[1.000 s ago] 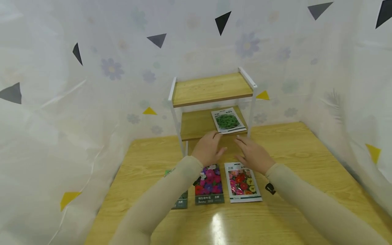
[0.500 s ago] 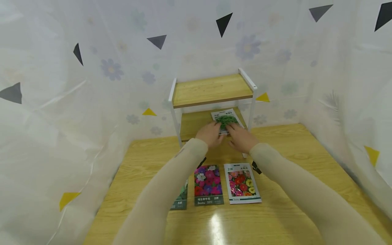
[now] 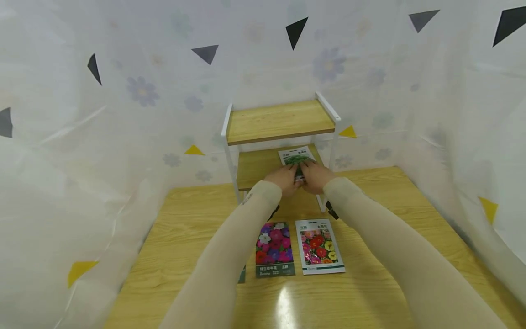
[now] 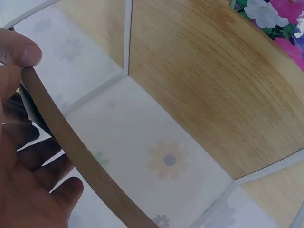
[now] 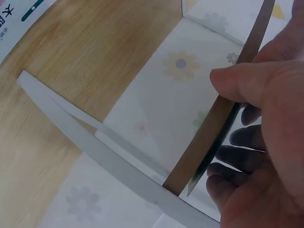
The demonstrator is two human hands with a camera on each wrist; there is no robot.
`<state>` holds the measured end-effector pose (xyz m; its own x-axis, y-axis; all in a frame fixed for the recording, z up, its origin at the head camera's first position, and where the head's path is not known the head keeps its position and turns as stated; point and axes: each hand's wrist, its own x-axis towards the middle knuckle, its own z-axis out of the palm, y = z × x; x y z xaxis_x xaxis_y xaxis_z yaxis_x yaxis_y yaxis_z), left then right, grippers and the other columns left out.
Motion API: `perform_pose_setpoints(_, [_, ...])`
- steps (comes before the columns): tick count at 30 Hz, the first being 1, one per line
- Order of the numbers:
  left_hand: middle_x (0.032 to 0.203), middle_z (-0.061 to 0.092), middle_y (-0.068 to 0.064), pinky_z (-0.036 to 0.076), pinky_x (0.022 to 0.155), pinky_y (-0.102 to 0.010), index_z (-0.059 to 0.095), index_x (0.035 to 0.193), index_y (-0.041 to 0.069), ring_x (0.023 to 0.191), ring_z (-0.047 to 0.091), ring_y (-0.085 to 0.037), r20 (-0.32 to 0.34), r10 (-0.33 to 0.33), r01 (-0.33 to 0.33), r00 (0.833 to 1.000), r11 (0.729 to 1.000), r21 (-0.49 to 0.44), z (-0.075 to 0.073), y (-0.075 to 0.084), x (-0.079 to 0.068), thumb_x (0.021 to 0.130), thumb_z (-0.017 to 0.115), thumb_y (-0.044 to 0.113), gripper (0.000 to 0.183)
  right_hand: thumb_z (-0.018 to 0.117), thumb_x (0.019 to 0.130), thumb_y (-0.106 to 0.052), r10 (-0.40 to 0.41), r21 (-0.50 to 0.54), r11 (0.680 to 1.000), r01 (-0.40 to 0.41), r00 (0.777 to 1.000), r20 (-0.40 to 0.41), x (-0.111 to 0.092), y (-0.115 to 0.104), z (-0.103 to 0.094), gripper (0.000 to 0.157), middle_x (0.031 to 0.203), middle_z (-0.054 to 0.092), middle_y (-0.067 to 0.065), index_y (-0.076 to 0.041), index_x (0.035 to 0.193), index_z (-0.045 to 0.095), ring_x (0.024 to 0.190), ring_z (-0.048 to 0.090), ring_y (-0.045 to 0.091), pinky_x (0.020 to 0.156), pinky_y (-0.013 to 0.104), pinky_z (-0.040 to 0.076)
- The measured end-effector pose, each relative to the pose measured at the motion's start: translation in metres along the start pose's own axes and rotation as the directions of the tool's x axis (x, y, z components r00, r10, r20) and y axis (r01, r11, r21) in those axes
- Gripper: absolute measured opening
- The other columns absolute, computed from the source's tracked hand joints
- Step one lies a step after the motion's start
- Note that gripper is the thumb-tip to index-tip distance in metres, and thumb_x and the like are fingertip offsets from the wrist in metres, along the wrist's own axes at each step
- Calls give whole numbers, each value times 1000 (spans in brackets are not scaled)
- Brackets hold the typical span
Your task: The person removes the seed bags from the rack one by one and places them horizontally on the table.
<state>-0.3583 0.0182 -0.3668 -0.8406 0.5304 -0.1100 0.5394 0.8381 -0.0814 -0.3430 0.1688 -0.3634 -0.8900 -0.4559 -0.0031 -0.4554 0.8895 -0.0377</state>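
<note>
A seed packet with a green leafy picture (image 3: 292, 157) lies on the lower board of a small two-tier rack (image 3: 256, 167). My left hand (image 3: 283, 179) and right hand (image 3: 315, 177) are side by side over its near half, hiding that part. In the left wrist view the thumb (image 4: 31, 54) is at the board's brown front edge (image 4: 90, 159), with the loosely extended fingers beyond it. The right wrist view has the right thumb (image 5: 232, 83) across the same edge, the fingers reaching past the packet's dark rim (image 5: 216, 145).
On the wooden table (image 3: 189, 228) before the rack lie a packet with magenta and purple flowers (image 3: 274, 246) and a white-bordered one with mixed flowers (image 3: 320, 246). A third packet (image 3: 242, 275) is mostly behind the left sleeve. White patterned sheeting (image 3: 144, 128) surrounds the table.
Both hands have moved forward from in front of the rack onto the leafy packet and drawn closer together. The packet itself appears unmoved on its board.
</note>
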Motion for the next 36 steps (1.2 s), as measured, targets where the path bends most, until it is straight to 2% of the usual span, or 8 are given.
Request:
perform_pose_setpoints(4, [148,24,-5,25,107,-31,19,147,14,133,26,-19,31,6,-6,999,1000,-13,-2,2,-1,97,22,49,61,56,88,-24,-14,15,1000,14,1000,8,1,4,0,64,138,33,27,9,136,31,125,32,42,103,49,29])
perform_pose_setpoints(9, [147,26,-6,26,106,-33,26,145,15,132,27,-20,27,24,-24,999,1000,13,-4,6,2,97,23,49,58,56,89,-27,-20,42,999,20,1000,-8,-2,10,0,55,133,41,24,4,133,43,119,40,40,99,50,34])
perform_pose_setpoints(12, [147,27,-5,26,106,-33,26,145,17,132,28,-19,36,16,-17,999,999,30,-4,8,6,96,22,50,59,57,90,-30,-39,32,999,40,999,-27,-6,11,-1,54,129,46,25,5,130,46,114,45,40,95,50,38])
perform_pose_setpoints(18, [147,26,-2,27,106,-32,23,146,19,131,29,-18,49,-12,11,999,999,36,-1,9,10,96,22,51,59,57,91,-31,-18,10,1000,18,1000,1,-4,13,2,56,133,41,25,4,132,43,118,42,40,97,50,36])
perform_pose_setpoints(25, [148,26,-2,27,106,-33,25,146,19,132,28,-19,48,-39,37,998,998,44,0,7,4,97,23,50,58,55,92,-33,-14,13,1000,14,1000,21,4,11,8,55,134,41,24,3,132,44,116,44,39,95,48,39])
perform_pose_setpoints(28, [147,27,-3,29,105,-33,26,145,18,131,30,-19,39,-35,33,999,998,54,0,8,3,97,24,50,58,55,92,-34,5,15,1000,-5,999,34,2,8,5,57,136,39,24,3,133,43,119,41,40,98,49,36])
perform_pose_setpoints(36, [145,31,-3,31,104,-32,31,144,17,129,33,-18,20,-27,26,999,998,63,1,12,3,97,24,50,58,56,91,-35,27,10,1000,-27,999,17,-2,8,5,57,134,42,22,2,132,45,117,44,39,96,48,37])
